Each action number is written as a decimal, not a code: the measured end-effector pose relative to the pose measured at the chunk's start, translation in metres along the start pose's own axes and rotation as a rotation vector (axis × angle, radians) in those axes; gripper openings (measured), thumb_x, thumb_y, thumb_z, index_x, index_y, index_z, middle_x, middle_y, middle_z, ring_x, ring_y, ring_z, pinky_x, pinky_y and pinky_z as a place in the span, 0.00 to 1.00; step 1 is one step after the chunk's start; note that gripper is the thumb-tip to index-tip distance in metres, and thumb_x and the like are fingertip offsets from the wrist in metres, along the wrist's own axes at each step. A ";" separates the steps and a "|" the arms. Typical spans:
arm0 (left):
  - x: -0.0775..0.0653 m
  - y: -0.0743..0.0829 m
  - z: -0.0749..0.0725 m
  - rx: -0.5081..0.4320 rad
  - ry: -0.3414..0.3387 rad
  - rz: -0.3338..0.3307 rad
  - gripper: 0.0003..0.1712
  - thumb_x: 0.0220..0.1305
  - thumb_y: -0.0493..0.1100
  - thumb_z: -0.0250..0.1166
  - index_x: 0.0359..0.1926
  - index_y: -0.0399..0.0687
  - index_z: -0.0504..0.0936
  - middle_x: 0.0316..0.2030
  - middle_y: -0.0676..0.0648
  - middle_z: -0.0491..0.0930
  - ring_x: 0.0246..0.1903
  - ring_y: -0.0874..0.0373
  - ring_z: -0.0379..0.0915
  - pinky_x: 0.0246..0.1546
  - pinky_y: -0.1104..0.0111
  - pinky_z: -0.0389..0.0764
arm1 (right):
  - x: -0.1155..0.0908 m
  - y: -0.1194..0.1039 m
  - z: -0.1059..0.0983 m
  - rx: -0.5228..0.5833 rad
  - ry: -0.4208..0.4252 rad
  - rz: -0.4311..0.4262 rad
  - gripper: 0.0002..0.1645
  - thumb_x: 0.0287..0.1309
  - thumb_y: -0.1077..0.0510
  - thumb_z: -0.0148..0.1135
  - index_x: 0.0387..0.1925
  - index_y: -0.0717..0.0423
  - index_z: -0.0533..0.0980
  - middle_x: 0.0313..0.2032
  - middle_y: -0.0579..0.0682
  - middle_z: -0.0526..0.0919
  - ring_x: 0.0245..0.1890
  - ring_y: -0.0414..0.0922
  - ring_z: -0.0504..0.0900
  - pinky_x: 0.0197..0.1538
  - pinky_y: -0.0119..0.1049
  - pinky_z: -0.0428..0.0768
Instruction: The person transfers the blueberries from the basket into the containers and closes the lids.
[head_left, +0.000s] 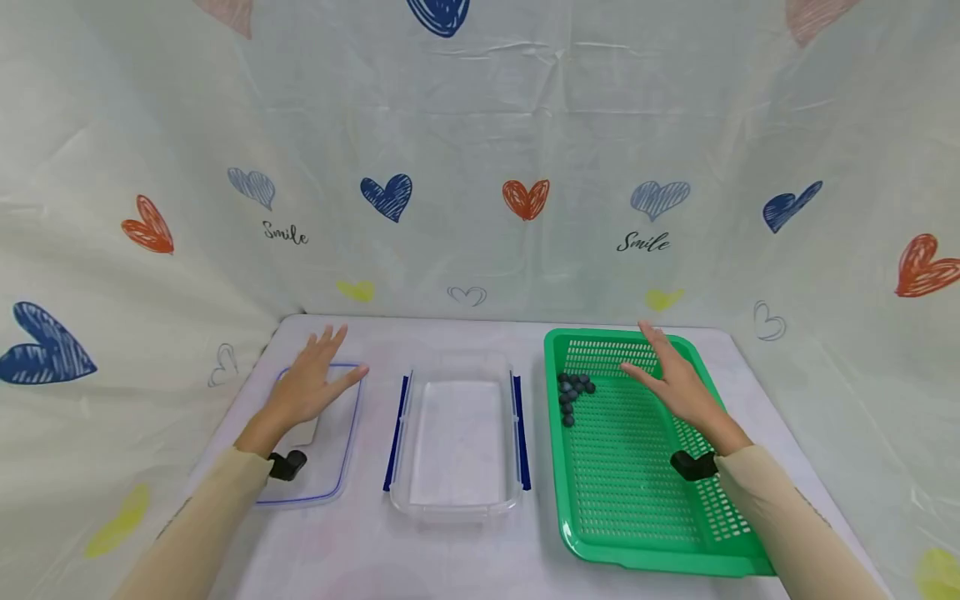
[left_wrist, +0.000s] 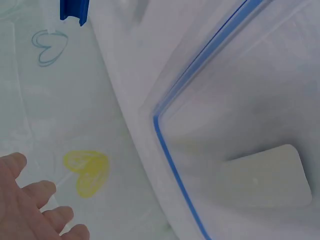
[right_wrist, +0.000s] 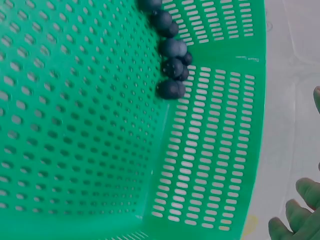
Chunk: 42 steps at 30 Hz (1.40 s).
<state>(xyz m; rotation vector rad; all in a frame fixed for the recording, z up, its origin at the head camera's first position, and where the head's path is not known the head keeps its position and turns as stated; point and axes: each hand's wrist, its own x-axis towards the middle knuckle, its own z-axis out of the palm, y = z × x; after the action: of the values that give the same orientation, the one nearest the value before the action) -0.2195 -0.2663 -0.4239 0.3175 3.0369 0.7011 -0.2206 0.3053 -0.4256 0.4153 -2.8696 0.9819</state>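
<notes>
Both hands are held up with fingers extended and nothing in them. My left hand (head_left: pixel 306 383) hovers above a clear lid with a blue seal (head_left: pixel 347 450); a small off-white rectangular piece (left_wrist: pixel 270 177) lies on that lid. Over the right part of a green perforated basket (head_left: pixel 630 546) is my right hand (head_left: pixel 678 385). Several blueberries (head_left: pixel 568 395) cluster along the basket's left wall, and the right wrist view shows these dark blueberries (right_wrist: pixel 172 48) in a row by the slotted side. Between the hands stands a clear plastic container (head_left: pixel 457 505) with blue side clips (head_left: pixel 521 433).
The white-covered table (head_left: pixel 360 558) bears all these things. A pale sheet printed with hearts (head_left: pixel 525 200) hangs behind it and at both sides. The basket's raised rim (head_left: pixel 558 492) stands to the right of the container.
</notes>
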 end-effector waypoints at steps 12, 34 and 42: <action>-0.001 0.010 0.016 -0.261 -0.007 0.019 0.52 0.72 0.64 0.55 0.80 0.49 0.36 0.78 0.38 0.36 0.75 0.36 0.32 0.69 0.36 0.42 | -0.008 -0.001 0.014 0.152 -0.065 -0.004 0.47 0.70 0.45 0.59 0.80 0.42 0.44 0.77 0.59 0.50 0.70 0.70 0.57 0.64 0.69 0.59; -0.005 0.034 0.033 -0.520 -0.006 -0.012 0.47 0.73 0.59 0.57 0.80 0.48 0.43 0.75 0.34 0.52 0.70 0.32 0.52 0.64 0.37 0.61 | -0.009 0.005 0.052 0.582 -0.157 -0.036 0.29 0.65 0.61 0.65 0.63 0.72 0.70 0.63 0.71 0.71 0.60 0.69 0.72 0.52 0.34 0.81; -0.004 0.040 0.039 -0.579 -0.013 -0.043 0.47 0.71 0.58 0.60 0.80 0.49 0.47 0.74 0.35 0.56 0.69 0.35 0.56 0.63 0.38 0.64 | -0.011 0.006 0.064 0.574 -0.182 -0.024 0.24 0.63 0.62 0.67 0.57 0.71 0.75 0.55 0.70 0.78 0.55 0.62 0.79 0.50 0.37 0.82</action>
<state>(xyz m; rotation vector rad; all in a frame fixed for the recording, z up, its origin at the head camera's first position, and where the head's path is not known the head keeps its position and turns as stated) -0.2055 -0.2146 -0.4417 0.2345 2.6495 1.4991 -0.2108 0.2731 -0.4821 0.5989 -2.6699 1.8487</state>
